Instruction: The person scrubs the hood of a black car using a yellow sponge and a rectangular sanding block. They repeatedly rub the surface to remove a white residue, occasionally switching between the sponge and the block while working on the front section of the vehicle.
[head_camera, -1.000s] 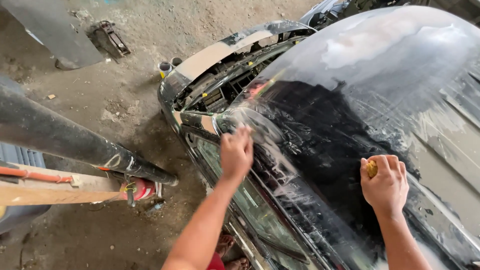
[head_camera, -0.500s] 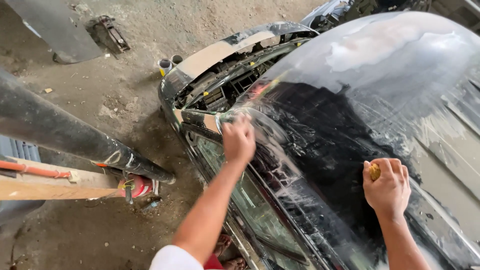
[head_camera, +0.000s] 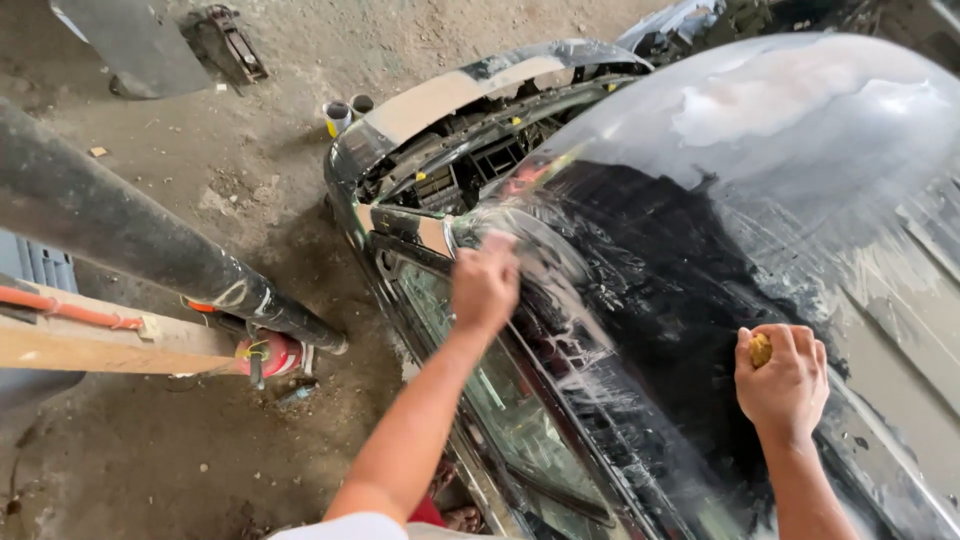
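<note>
The car roof (head_camera: 760, 200) fills the right half of the view, sloping from near right to far. The left hand (head_camera: 484, 282) rests on the roof's left edge, just above the side window (head_camera: 500, 400), which lies near and left of the roof. The right hand (head_camera: 782, 382) sits on the roof at near right, closed around a sponge (head_camera: 761, 349). The open engine bay (head_camera: 470, 160) lies far of the left hand. Two small cans (head_camera: 347, 110) stand on the floor (head_camera: 250, 200) far left of the bay. A pole (head_camera: 130, 240) slants across the left side, above a wooden plank (head_camera: 100, 345).
</note>
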